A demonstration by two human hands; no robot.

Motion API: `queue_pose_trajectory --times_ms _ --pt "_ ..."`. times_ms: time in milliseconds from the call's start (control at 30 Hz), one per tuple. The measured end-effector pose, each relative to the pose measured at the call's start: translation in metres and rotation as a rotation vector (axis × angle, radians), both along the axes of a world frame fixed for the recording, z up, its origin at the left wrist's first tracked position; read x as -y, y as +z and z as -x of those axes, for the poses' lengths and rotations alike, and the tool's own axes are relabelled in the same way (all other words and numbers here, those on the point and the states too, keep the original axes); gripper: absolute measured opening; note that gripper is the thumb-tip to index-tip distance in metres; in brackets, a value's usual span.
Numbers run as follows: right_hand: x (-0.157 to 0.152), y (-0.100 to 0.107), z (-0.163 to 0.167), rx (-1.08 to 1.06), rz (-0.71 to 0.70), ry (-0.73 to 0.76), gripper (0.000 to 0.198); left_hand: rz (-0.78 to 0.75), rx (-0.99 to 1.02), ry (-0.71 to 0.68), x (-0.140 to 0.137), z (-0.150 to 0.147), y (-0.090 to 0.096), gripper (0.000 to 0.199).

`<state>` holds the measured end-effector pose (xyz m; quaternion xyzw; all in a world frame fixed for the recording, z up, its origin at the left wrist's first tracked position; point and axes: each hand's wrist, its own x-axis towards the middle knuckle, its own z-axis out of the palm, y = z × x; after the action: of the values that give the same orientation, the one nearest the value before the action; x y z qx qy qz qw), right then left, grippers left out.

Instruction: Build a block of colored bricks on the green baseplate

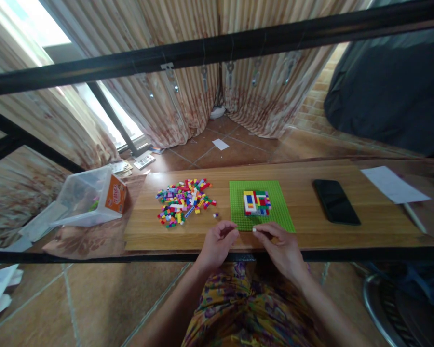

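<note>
Between the thumb and forefinger of my right hand is a small white toy brick, held over the front edge of the green baseplate. My left hand is at the plate's front left corner, its fingers curled and the thumb close to the forefinger. Whether anything is pinched there is too small to make out. On the plate stands a block of multicoloured bricks, with white, yellow, blue, red and green parts. A loose pile of mixed bricks lies to the left, and one small dark-and-white brick is apart from it.
A black phone lies right of the baseplate on the wooden board. White paper is farther right. At the left a clear plastic box with an orange label lies on its side. A black bar crosses above the table.
</note>
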<state>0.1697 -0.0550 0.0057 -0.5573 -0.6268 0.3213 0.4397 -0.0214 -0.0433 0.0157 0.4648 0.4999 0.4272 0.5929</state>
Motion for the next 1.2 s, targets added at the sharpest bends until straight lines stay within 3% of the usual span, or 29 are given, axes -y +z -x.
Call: queue_pose_trajectory --times_ms 167,300,500,667,1200 --pt "-0.026 -0.02 -0.022 0.151 -0.131 -0.225 0.022 -0.198 -0.316 0.144 -0.01 0.032 -0.016 0.013" --pt "-0.046 -0.028 -0.025 0.269 -0.239 -0.271 0.024 -0.304 -0.538 0.178 -0.018 0.05 -0.023 0.012" --pt "-0.055 -0.039 -0.018 0.372 -0.36 -0.306 0.021 -0.493 -0.765 0.155 -0.023 0.051 -0.037 0.012" --pt "-0.055 -0.048 -0.017 0.39 -0.42 -0.332 0.017 -0.551 -0.84 0.144 -0.022 0.048 -0.041 0.013" --pt "-0.052 -0.041 -0.013 0.313 -0.334 -0.356 0.019 -0.575 -0.894 0.13 -0.019 0.045 -0.039 0.016"
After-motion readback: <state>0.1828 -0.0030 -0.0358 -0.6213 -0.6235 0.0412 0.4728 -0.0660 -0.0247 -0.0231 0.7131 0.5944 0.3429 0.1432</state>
